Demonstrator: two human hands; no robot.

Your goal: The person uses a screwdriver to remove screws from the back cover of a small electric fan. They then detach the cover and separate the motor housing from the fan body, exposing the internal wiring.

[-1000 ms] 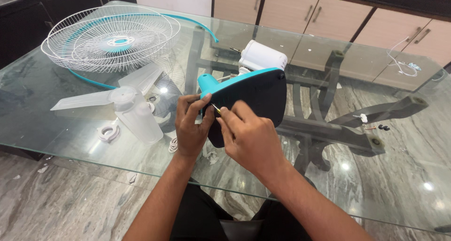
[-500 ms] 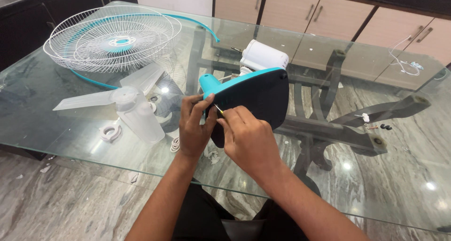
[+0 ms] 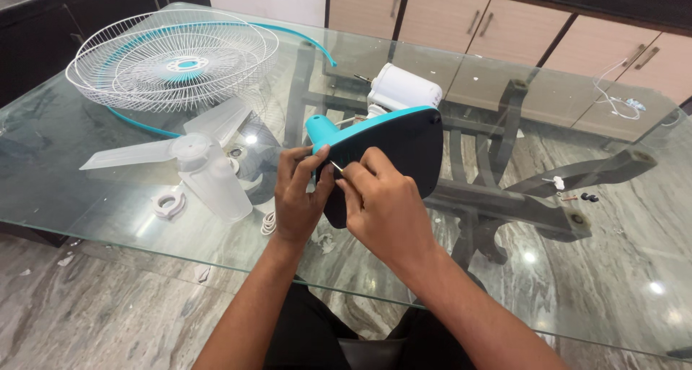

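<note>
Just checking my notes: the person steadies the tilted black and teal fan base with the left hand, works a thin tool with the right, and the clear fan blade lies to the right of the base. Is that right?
Not quite. In the head view the clear fan blade lies to the left of the fan base, below the white wire guard. The rest holds: left hand on the base, right hand holding the thin tool.

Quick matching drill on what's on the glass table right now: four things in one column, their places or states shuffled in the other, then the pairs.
Things:
1. white wire fan guard with teal ring
2. translucent plastic fan blade
3. teal and black fan base
4. small white plastic ring nut

Places or states:
A. tilted up on edge, held between both hands
B. lying flat at the table's far left corner
C. near the table's front edge, left of the blade's lowest wing
D. lying between guard and hands

Pairs: 1-B, 2-D, 3-A, 4-C
</note>
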